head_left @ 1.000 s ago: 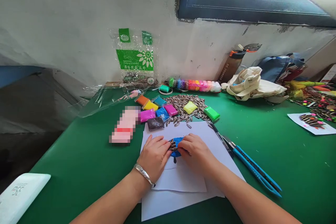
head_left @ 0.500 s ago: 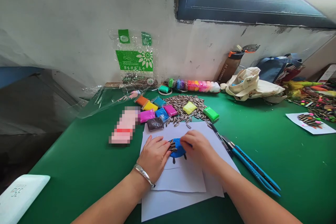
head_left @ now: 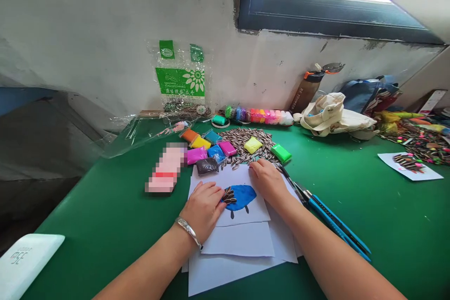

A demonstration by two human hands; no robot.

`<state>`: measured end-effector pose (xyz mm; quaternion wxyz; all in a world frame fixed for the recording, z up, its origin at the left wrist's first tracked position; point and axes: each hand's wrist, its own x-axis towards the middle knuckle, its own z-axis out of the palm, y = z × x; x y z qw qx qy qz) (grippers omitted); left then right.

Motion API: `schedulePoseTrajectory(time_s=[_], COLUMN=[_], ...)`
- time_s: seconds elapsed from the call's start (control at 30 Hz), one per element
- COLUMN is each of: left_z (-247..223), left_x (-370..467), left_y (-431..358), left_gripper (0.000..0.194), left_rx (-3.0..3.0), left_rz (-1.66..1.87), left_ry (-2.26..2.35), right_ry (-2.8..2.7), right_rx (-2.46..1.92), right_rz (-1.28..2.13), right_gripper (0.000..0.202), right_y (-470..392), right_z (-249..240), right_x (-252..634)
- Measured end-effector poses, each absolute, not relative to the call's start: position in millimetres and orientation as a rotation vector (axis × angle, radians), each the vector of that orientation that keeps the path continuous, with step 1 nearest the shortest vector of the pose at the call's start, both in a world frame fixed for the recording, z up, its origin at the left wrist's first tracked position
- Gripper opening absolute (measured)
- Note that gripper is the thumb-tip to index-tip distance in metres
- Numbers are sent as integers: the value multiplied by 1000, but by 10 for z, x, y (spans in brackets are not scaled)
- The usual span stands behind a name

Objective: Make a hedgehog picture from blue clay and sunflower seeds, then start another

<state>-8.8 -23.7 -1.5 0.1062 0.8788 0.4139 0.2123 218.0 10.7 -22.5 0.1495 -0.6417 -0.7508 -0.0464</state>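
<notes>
A blue clay shape (head_left: pixel 242 197) with two dark little legs lies on white paper (head_left: pixel 237 239). Striped sunflower seeds (head_left: pixel 229 196) are set in its left end. My left hand (head_left: pixel 204 206), a silver bangle at its wrist, rests flat on the paper, fingers stretched out and fingertips beside those seeds. Beyond the clay shape, my right hand (head_left: pixel 269 179) reaches to the near edge of a heap of loose sunflower seeds (head_left: pixel 242 138). Its thumb and forefinger are pinched together at a single seed there, mostly covered by the fingertips.
Packets of coloured clay, including a black packet (head_left: pixel 207 165) and a green packet (head_left: pixel 281 153), lie around the heap. A pen and a blue-handled tool (head_left: pixel 337 225) lie at right. Farther right is a seed-decorated card (head_left: pixel 409 166). A bottle (head_left: pixel 305 91) and cloth bag (head_left: pixel 330 112) stand behind.
My right hand has moved from the right end of the clay shape up and away to the seed heap, uncovering the shape. My left hand has stayed nearly in place.
</notes>
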Motion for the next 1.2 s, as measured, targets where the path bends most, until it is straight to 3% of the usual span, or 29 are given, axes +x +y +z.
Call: schedulePoseTrajectory(time_s=[0.2,0.5,1.2], left_z=[5,34,12], left_x=[-92,-114,-99], left_y=[-229,-241,-239], left_gripper=[21,22,21], left_rx=[2585,2560,2565], left_rz=[598,533,528], left_ry=[1207,1193,1204], right_ry=[-1976,-2125,-2208], right_rx=[-1781,-1372,-1264], right_rz=[-38,597,411], right_gripper=[20,18,16], right_y=[14,-542,-537], right_z=[-107,172,-60], right_x=[2188,1908,1784])
